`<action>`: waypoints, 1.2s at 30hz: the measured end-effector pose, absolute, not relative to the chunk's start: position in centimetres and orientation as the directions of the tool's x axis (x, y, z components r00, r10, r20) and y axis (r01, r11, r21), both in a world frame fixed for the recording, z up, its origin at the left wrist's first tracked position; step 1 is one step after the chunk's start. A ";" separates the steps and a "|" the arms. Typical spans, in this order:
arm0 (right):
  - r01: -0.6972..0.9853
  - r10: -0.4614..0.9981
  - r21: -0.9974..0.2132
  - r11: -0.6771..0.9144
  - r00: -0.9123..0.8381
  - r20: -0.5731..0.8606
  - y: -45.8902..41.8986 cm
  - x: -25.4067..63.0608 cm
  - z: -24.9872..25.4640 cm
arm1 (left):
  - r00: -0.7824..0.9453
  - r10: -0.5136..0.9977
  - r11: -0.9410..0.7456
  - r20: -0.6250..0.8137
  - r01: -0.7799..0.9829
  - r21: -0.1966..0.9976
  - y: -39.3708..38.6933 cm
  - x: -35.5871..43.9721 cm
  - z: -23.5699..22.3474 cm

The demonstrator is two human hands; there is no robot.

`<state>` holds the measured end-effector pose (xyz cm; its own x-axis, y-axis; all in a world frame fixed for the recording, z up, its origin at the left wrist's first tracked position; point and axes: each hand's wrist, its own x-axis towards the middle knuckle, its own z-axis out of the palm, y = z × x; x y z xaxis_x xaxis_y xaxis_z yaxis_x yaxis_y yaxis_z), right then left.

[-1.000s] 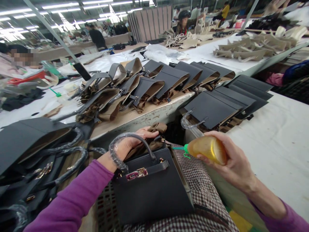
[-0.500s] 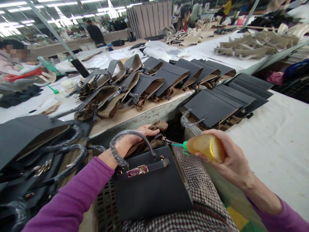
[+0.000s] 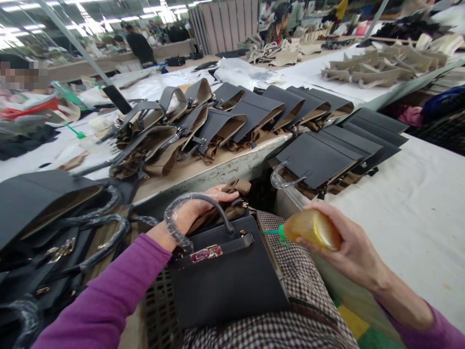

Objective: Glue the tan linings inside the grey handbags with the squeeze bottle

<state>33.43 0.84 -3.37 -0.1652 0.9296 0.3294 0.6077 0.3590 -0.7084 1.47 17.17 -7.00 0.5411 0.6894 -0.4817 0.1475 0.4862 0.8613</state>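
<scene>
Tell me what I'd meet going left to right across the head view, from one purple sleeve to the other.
Left purple sleeve → left hand → green nozzle → amber bottle → right hand → right purple sleeve.

Black handbag (image 3: 228, 276); amber bottle (image 3: 312, 230), green nozzle (image 3: 281, 232); brown-and-white checked cloth (image 3: 303, 274)

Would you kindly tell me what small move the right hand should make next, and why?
I would probably guide the green nozzle a little way along the side edge of the black bag: the right hand holds the amber bottle tipped sideways, nozzle close to that edge, though contact is unclear, while the left hand grips brown fabric beyond the bag.
</scene>
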 end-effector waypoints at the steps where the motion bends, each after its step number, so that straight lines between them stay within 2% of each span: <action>1: 0.605 0.930 -0.711 0.360 -0.168 0.327 0.7 33.5 -3.5 | 0.532 0.698 0.476 -0.480 0.155 0.865 17.2 1.4 -7.0; 21: 0.613 0.948 -0.723 0.319 -0.214 0.237 -2.4 34.1 -5.2 | 0.474 0.751 0.405 -0.459 0.218 0.888 16.6 1.9 -5.0; 36: 0.595 0.957 -0.752 0.284 -0.229 0.179 -4.0 34.6 -6.6 | 0.351 0.814 0.366 -0.463 0.310 0.878 16.3 2.7 -3.9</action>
